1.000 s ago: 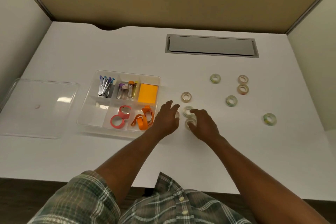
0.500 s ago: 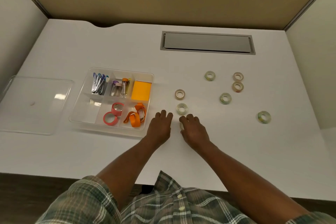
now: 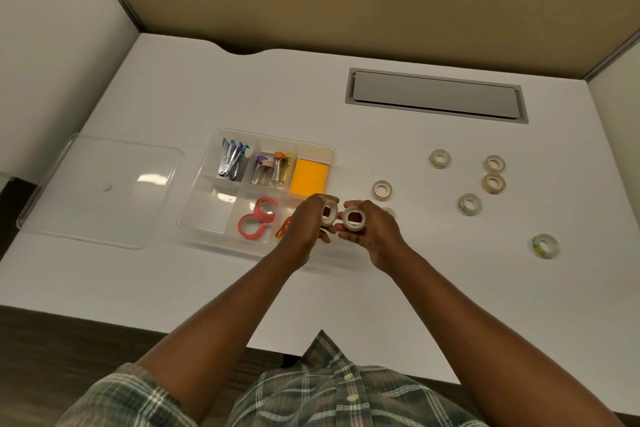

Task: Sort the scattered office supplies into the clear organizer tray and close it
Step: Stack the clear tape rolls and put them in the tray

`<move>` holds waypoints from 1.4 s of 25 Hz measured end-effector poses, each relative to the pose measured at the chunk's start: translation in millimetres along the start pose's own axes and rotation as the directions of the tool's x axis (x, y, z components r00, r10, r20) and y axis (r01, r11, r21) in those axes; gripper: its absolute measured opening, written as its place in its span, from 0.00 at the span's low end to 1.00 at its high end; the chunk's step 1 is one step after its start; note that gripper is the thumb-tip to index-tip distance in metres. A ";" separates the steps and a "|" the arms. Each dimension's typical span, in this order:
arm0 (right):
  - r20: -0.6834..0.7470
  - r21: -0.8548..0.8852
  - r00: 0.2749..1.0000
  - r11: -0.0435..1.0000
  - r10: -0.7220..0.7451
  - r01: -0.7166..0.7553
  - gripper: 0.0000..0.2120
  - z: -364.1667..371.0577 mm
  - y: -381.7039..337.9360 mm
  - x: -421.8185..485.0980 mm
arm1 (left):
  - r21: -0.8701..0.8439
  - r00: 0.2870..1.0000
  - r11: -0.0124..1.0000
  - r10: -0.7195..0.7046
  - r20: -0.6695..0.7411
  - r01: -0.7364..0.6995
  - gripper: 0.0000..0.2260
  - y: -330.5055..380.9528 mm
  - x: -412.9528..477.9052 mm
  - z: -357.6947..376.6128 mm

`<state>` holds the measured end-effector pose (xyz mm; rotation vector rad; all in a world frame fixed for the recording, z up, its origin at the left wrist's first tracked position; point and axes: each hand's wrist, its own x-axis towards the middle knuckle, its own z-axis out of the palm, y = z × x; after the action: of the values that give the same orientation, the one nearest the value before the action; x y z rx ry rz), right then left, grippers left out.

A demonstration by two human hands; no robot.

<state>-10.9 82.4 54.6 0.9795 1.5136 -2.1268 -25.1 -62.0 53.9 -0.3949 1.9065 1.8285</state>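
Left hand (image 3: 306, 225): fingers curled round a pale tape roll (image 3: 328, 213), held on edge above the near right corner of the organizer tray (image 3: 207, 215). Right hand (image 3: 372, 236): fingers and thumb pinched a second pale roll (image 3: 354, 218), its open core facing the camera. The two rolls sat just beside each other, both lifted off the desk (image 3: 207, 284); I could not tell whether they touched.

The tray was of clear plastic with rounded corners and divider walls. The far row held metal clips (image 3: 232, 159), small capped vials (image 3: 273, 168) and an orange pad (image 3: 309, 177). The near row held a bare left cell, two red tape rings (image 3: 256, 218) in the middle cell and orange bands (image 3: 282, 229) partly hidden by the left hand. The clear lid (image 3: 100, 191) lay flat to the tray's left, apart from it.

The desk was white, matte and smooth. Six loose rolls lay to the right: one near the hands (image 3: 382, 190), four in a cluster farther right (image 3: 470, 204) and one alone near the right edge (image 3: 545, 245). Bare desk ran between the tray and the front edge. A grey recessed panel (image 3: 436, 95) sat at the far side.
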 end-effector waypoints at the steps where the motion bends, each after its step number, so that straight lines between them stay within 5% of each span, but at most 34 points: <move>1: 0.019 -0.026 1.000 1.000 -0.003 0.004 0.13 17.5 -0.3 -0.4 | -0.052 0.999 0.998 -0.037 -0.038 0.035 0.14 3.6 -3.1 -15.6; 11: 0.219 -0.278 0.972 0.960 0.082 -0.019 0.11 200.9 20.4 11.1 | -0.266 0.915 0.961 -0.177 -0.363 0.080 0.14 5.8 -7.4 -169.3; 15: 0.235 -0.362 0.954 0.927 0.188 -0.094 0.10 248.4 25.1 13.6 | -0.282 0.895 0.947 -0.254 -0.367 0.153 0.27 -0.3 2.8 -193.4; 21: 0.208 -0.399 0.948 0.906 0.241 -0.143 0.23 266.6 22.8 8.9 | -0.282 0.893 0.930 -0.321 -0.315 0.235 0.35 4.5 11.4 -193.8; 31: 0.190 -0.474 0.982 0.874 -0.021 0.110 0.15 193.6 8.6 23.4 | 0.039 0.886 0.978 -0.169 -0.432 0.205 0.28 5.9 14.1 -153.4; 35: 0.179 -0.602 0.947 0.732 -0.265 0.319 0.11 122.3 2.2 26.2 | 0.279 0.865 0.952 0.031 -0.501 0.128 0.24 3.3 18.6 -123.6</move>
<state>-68.3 -28.7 57.8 0.4209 2.2367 -1.5906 -58.9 -182.2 47.8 -0.8702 2.4520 1.4499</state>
